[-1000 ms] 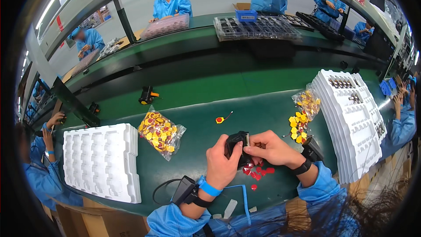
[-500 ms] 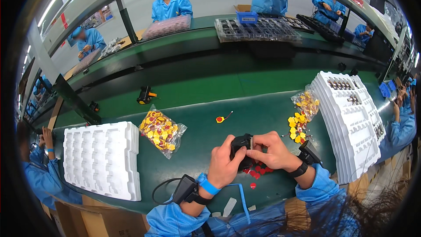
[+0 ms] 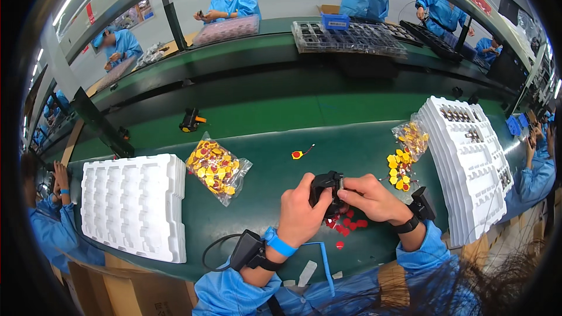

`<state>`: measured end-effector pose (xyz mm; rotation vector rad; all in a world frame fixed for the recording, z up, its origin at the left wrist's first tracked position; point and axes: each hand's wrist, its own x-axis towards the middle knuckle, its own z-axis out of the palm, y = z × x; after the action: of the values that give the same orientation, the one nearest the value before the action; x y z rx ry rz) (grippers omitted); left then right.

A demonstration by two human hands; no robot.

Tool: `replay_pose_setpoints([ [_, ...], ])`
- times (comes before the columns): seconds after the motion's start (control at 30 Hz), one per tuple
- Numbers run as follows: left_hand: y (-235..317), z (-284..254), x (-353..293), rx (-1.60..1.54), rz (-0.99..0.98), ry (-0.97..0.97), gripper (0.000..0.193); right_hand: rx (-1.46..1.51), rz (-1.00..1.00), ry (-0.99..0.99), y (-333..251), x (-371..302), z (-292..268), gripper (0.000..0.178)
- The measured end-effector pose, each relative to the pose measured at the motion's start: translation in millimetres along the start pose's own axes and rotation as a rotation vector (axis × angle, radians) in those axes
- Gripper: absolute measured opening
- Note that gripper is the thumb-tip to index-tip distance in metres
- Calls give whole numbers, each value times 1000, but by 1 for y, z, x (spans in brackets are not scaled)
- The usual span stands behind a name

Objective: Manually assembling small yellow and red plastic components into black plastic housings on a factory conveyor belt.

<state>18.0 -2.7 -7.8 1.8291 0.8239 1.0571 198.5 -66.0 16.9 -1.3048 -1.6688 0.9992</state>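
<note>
My left hand [image 3: 301, 213] grips a black plastic housing [image 3: 326, 187] above the near part of the green bench, its thumb laid across the piece. At the housing's right edge, the thumb and fingers of my right hand [image 3: 374, 200] are pinched together; whether something small sits between them is hidden. Just below the hands, red discs [image 3: 345, 225] lie scattered. Beyond them is a single yellow-and-red piece with a short wire [image 3: 297, 154]. More yellow pieces [image 3: 399, 167] form a loose pile to the right of my right hand.
White moulded trays stand stacked at left [image 3: 132, 208] and right [image 3: 468, 169], the right stack holding small metal parts. Clear bags of yellow pieces lie at left [image 3: 216, 169] and right [image 3: 411, 137]. A black-and-yellow device [image 3: 190, 120] rests on the green belt [image 3: 263, 114]. Co-workers in blue sit around.
The black housing has been tilted more upright between my hands. My right fingers have shifted along its right edge. The whole view has moved slightly.
</note>
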Motion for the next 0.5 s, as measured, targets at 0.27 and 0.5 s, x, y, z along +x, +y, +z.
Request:
replay_pose_setpoints([
  [0.27,-2,2,-2,75,-9,-16,20,-51,-27,-2,12,0,4,25],
  [0.5,-1,-1,-7,-15,25,-125,23,5,-38,88,10,1,8,24],
])
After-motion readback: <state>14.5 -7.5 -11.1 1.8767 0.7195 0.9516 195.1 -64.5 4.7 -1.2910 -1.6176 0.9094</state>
